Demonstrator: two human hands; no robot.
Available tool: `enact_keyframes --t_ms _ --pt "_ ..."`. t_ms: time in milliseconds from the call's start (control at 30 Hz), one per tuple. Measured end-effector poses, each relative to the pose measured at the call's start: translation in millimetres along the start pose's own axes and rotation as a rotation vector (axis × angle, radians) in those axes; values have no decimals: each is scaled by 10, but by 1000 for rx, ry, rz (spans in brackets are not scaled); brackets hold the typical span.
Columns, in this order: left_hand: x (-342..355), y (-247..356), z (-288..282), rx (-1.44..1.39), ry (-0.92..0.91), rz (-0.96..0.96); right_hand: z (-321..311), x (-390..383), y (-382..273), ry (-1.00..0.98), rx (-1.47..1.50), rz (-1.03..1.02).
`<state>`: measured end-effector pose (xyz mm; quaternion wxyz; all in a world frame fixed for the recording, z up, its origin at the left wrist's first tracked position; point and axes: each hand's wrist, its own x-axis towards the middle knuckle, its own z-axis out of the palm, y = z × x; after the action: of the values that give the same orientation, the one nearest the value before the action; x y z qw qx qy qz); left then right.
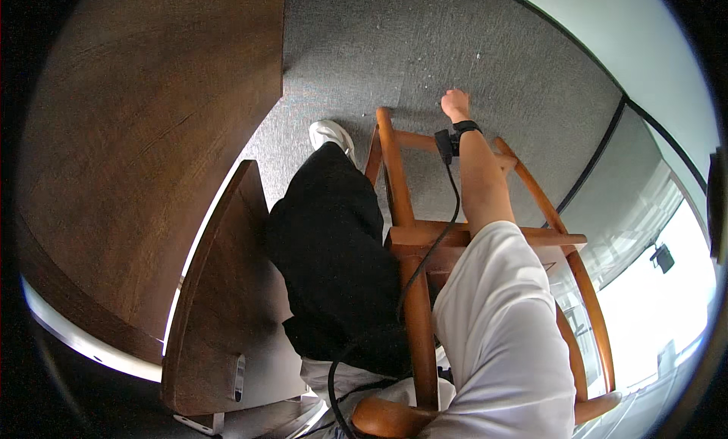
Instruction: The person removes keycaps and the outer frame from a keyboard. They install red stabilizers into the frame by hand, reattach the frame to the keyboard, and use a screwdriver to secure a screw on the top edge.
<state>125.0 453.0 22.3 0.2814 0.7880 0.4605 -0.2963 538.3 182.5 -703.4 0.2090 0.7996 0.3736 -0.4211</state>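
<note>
My right arm, in a white sleeve, stretches forward over a brown wooden chair [400,189]. My right hand [455,104] is beyond the chair's far end, above the grey carpet. Its fingers look curled in; their underside is hidden, so I cannot make out whether something is in them. Around that wrist is a black strap [465,126] with a small black box [444,145] beside it. From the box a black cable [432,251] runs back toward me across the chair. My left hand does not show.
A large dark wooden panel [152,136] fills the left side. Nearer stands a smaller brown board [220,310] with a metal fitting. My black-trousered leg [326,242] and white shoe [331,134] lie between board and chair. A glass partition [607,189] and pale wall [629,37] border the right.
</note>
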Motion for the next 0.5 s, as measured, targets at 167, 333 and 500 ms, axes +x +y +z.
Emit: enact_keyframes --t_ms 167,333,500 --pt "38 -53 29 4 12 7 -80 29 -88 -98 113 104" --pt "101 -91 34 12 5 3 114 -113 -120 69 362 129" --pt "134 -146 44 12 15 3 325 -38 -27 -113 -20 -3"
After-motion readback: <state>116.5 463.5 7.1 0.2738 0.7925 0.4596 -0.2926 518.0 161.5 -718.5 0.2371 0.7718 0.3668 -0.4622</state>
